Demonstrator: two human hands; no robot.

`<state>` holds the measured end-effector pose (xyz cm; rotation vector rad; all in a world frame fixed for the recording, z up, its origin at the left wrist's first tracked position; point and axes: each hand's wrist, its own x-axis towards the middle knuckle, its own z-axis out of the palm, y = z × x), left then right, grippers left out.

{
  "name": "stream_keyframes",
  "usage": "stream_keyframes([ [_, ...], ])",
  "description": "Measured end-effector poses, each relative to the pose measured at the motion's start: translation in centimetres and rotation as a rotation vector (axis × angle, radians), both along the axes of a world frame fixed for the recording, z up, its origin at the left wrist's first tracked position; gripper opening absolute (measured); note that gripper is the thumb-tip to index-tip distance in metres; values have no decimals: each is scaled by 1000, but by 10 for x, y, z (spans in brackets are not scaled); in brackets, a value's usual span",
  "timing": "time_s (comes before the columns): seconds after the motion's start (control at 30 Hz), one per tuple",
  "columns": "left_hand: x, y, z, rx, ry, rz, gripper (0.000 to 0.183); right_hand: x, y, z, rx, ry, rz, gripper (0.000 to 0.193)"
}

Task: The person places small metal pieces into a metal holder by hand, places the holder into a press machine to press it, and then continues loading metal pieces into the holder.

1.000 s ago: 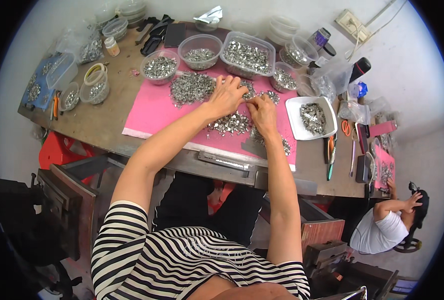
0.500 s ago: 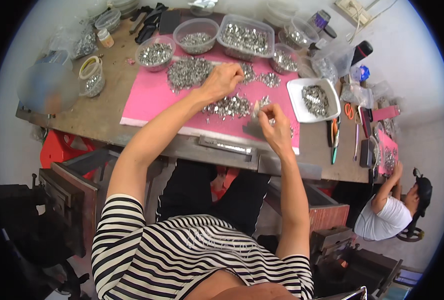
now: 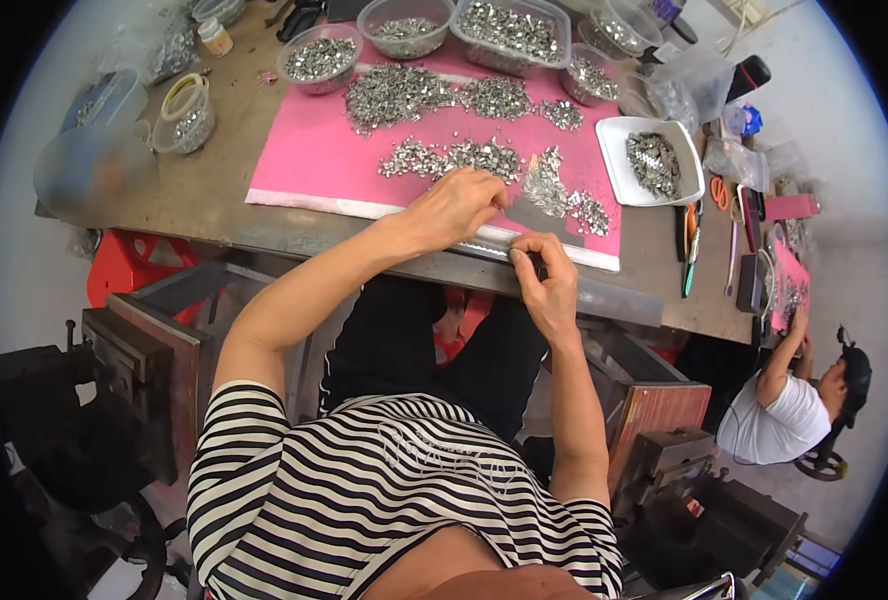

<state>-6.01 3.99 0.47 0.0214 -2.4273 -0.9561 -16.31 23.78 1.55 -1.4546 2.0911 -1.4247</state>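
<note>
My left hand (image 3: 457,209) is over the front edge of the pink mat (image 3: 309,150), fingers bent and pinched together at the tips; anything between them is too small to see. Just right of it, my right hand (image 3: 547,280) has thumb and forefinger closed by the end of a narrow metal strip (image 3: 491,247), and what they grip I cannot make out. The strip lies at the bench's front edge with small shiny pieces along it, partly covered by my left hand. Beyond my hands, small silvery metal pieces (image 3: 484,158) are spread in loose heaps on the mat.
Clear plastic tubs (image 3: 319,62) of metal pieces line the mat's far side. A white tray (image 3: 614,165) with more pieces stands right, beside green-handled pliers (image 3: 689,270) and orange scissors (image 3: 719,192). A co-worker (image 3: 776,415) sits at far right.
My left hand has come down from the far heaps to the strip at the front edge. My right hand has moved nearer to me, onto the strip's end. The view has shifted slightly.
</note>
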Motion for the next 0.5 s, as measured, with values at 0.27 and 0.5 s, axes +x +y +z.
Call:
stream_keyframes([
  [0.27, 24, -7, 5, -94, -46, 89, 7, 7, -3, 14, -36, 407, 6, 10],
  [0.5, 22, -7, 0, -150, -41, 84, 10, -16, -28, 16, 53, 342, 16, 8],
])
